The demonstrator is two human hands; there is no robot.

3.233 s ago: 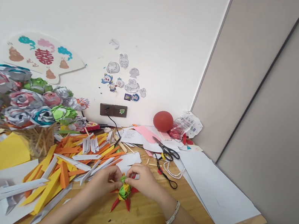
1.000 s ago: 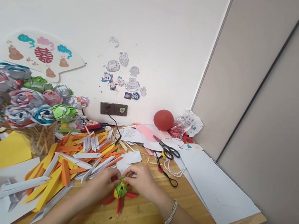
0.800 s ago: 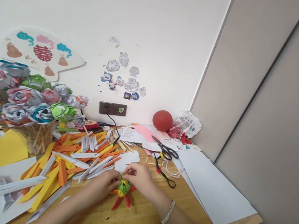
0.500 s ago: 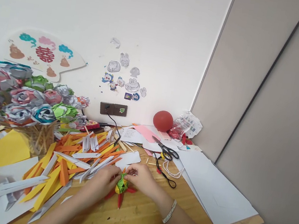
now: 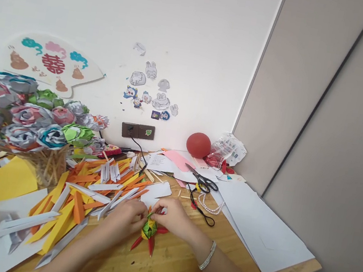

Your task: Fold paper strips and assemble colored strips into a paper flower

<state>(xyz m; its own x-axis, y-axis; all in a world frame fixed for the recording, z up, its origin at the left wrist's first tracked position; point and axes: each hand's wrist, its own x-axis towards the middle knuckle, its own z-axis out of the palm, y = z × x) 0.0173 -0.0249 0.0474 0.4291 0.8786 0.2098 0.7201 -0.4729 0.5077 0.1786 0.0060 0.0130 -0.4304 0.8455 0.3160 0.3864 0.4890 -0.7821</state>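
A small folded-paper ornament [image 5: 149, 230], green and yellow in the middle with pointed red legs, rests on the wooden table between my hands. My left hand [image 5: 129, 215] curls around its left side, fingers bent against it. From the right, my right hand [image 5: 168, 213] pinches a thin green strip at the top of the ornament. Both sets of fingertips nearly meet there, hiding the upper part. A beaded bracelet [image 5: 207, 255] circles the right wrist.
Folded white, orange and yellow paper strips [image 5: 79, 205] are heaped left. Paper flowers [image 5: 31, 120] stand behind them. Black scissors [image 5: 206, 183], a pearl string [image 5: 210, 209], a red balloon [image 5: 198, 145] and white sheets [image 5: 256, 227] lie back and right.
The ornament has turned slightly between my hands, so its red legs point differently and more of the green middle shows. Both hands stay at its top.
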